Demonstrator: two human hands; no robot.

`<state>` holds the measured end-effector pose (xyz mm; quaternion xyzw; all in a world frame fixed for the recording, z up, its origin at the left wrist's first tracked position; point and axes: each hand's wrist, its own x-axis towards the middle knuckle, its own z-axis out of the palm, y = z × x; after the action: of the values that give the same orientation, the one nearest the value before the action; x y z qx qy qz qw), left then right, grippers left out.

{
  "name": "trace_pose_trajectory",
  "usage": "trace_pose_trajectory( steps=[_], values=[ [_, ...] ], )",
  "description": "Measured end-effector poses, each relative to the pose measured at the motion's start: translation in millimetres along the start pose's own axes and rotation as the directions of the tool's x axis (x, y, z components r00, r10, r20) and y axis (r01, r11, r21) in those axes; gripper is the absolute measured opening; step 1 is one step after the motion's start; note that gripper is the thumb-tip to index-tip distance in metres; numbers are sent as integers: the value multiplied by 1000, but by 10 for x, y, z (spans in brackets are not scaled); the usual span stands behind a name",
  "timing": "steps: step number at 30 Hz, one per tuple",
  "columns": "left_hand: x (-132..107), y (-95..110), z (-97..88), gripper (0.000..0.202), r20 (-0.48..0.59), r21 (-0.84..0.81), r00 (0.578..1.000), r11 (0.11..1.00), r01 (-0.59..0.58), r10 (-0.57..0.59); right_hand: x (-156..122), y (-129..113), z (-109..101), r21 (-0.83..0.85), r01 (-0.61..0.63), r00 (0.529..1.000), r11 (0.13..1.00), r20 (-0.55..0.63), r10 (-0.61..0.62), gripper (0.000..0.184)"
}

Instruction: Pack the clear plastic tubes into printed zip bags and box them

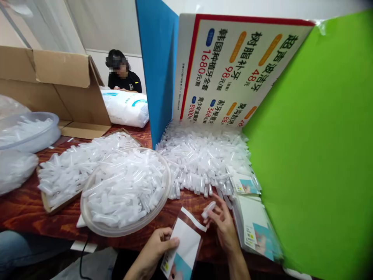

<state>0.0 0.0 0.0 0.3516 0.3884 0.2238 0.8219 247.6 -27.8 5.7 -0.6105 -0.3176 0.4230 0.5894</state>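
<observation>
My left hand [159, 245] grips the left edge of a clear plastic packet [186, 243] with a printed card inside and a white strip along its top. Between the thumb and fingers of my right hand [223, 223] is a small translucent white plastic tube [208, 210], close to the packet's top right corner. Just beyond my right hand spreads a large heap of similar tubes [201, 155]. A round tub [168, 175] full of such pieces stands to the left of my hands. Stacked packets with cards [250, 221] lie to the right of my right hand.
A shallow cardboard tray [48, 208] of tubes and a round plastic basin [48, 142] are at the left. Behind them stands a cardboard box [72, 103]. Blue [159, 70], printed and green panels [314, 136] wall in the heap. A person [125, 77] sits beyond a white sack [125, 109].
</observation>
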Motion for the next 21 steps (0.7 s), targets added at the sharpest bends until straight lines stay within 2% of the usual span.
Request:
trace_pose_trajectory(
  steps=[2, 5, 7, 10, 14, 17, 21],
  values=[
    [42, -26, -10, 49, 22, -4, 999, 999, 41, -41, -192, 23, 98, 210, -75, 994, 975, 94, 56, 58],
    [117, -69, -40, 62, 10, 71, 995, 992, 100, -101, -355, 66, 187, 276, -138, 982, 951, 165, 95, 40],
    [137, -64, -63, 67, 5, 128, 992, 984, 125, -126, -393, 84, 178, 214, -149, 977, 965, 183, 110, 36],
    [103, 6, -94, 71, 33, 179, 988, 973, 142, -151, -386, 82, 107, 23, -82, 971, 996, 227, 75, 26],
    [21, 92, -141, 75, 60, 318, 984, 937, 142, -170, -319, 41, 94, -123, -12, 916, 992, 396, 61, 16],
    [-12, 85, -192, 72, 52, 427, 988, 897, 109, -145, -276, 2, 245, -232, 51, 862, 971, 501, 75, 16],
    [-63, 82, -295, 68, -14, 488, 1000, 872, 29, -25, -260, -15, 550, -294, 221, 821, 930, 571, -14, 24]
  ],
)
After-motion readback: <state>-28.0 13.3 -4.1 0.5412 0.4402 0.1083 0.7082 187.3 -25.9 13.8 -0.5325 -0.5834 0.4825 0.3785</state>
